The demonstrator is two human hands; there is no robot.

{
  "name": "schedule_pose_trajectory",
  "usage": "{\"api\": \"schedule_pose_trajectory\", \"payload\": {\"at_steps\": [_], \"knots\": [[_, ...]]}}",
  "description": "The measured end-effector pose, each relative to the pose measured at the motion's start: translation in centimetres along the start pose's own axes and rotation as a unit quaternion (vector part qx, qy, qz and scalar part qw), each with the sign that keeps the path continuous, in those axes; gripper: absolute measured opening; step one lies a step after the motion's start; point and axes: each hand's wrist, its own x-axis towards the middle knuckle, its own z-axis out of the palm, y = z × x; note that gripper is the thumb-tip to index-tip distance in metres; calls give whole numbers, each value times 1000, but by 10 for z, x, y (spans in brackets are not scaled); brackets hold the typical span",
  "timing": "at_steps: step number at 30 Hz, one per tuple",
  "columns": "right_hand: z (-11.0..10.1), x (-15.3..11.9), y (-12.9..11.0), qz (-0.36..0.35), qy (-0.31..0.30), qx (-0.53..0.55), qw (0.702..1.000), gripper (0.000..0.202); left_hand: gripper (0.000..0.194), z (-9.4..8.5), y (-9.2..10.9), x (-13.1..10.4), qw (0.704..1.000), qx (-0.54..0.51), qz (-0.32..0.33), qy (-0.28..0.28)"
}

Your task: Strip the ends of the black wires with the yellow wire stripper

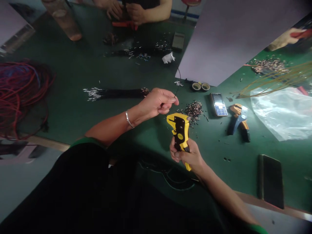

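Note:
Between the fingertips of my left hand (159, 103) is a thin black wire (179, 79), its upper part curving away toward the white sheet. My right hand (186, 152) is wrapped round the handle of a yellow and black wire stripper (180, 128), whose jaws point up and left, just below my left fingers. A pile of small metal-tipped scraps (194, 110) lies beside the tool's head. Left of my left hand, a bundle of black wires (114, 94) with bright tips rests on the green table (73, 71).
Right of the scraps are a keypad phone (218, 104), a blue and orange tool (239, 120), a plastic bag (285, 113) and a dark smartphone (271, 180). Two tape rolls (201, 86) sit by a white panel (234, 39). Red wires (21, 94) lie left. Another person's hands (135, 13) work opposite.

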Motion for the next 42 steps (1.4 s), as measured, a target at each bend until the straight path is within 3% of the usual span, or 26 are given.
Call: {"api": "schedule_pose_trajectory", "payload": {"at_steps": [7, 19, 26, 30, 34, 42], "knots": [[2, 0, -5, -7, 7, -30, 1000, 21, 14, -2, -1, 1, 999, -48, -9, -8], [-4, 3, 0, -18, -16, 9, 1000, 24, 14, -5, 0, 2, 998, -54, -5, -5], [-12, 11, -13, -70, -41, 84, 993, 27, 3, -4, 7, -2, 980, -192, 13, -56], [-15, 12, -16, -88, -48, 92, 991, 26, 8, -4, 7, -2, 972, -215, 36, -88], [-17, 12, -17, -99, -61, 93, 989, 27, 10, -5, 7, -2, 979, -175, 51, -90], [-21, 11, -15, -84, -62, 95, 990, 29, 13, 0, 6, -8, 990, -59, -52, -114]]}}
